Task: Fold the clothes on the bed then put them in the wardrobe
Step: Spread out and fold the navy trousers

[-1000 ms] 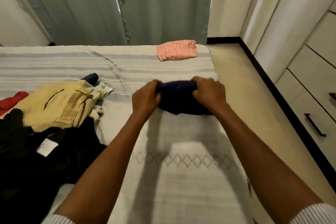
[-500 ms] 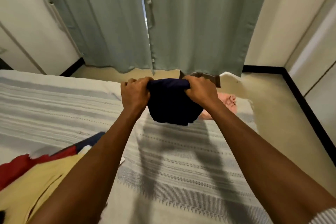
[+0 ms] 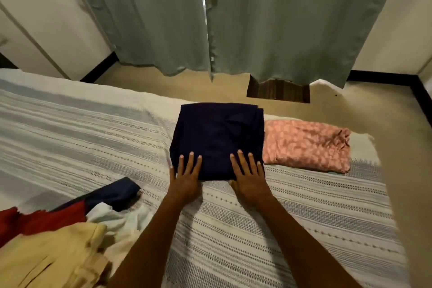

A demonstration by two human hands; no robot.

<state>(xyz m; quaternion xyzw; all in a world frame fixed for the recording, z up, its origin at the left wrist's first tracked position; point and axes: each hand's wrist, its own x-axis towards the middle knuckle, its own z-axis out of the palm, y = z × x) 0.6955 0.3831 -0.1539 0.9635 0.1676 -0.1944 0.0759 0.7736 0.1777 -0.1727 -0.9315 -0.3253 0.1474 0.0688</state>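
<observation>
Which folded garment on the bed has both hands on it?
The navy garment: the left hand and right hand lie flat on its near edge. The pink patterned one beside it lies untouched.

Both forearms bare, no sleeves, rings or watch showing.

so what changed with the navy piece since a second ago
The folded navy garment was gripped and lifted in both fists; now it lies flat on the bed, touching the pink folded garment. The left hand and right hand have opened and press flat on its near edge. The unfolded pile stays untouched.
</observation>
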